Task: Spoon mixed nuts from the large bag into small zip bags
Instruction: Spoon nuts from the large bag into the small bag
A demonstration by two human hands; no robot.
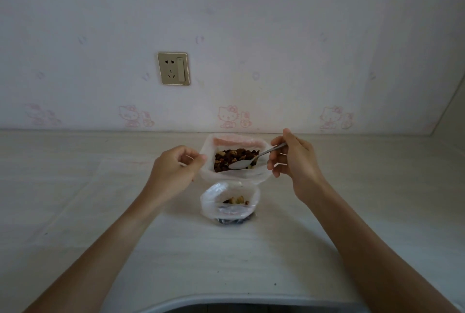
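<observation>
Hidden behind the large bag wall: most of the nuts; spoon bowl contents unclear. Cut off by the bottom edge: both forearms, table front.

Wall pale w/ faint pink cat cartoon print. Socket plate gold. Spoon silver. Nuts dark brown/tan mix. Bags clear-white. Table off-white woodgrain.

No words or numbers can be read anywhere. The wall only has faint pink cat cartoons in a row at 12 o'clock from the big bag. The socket shows no letters.
</observation>
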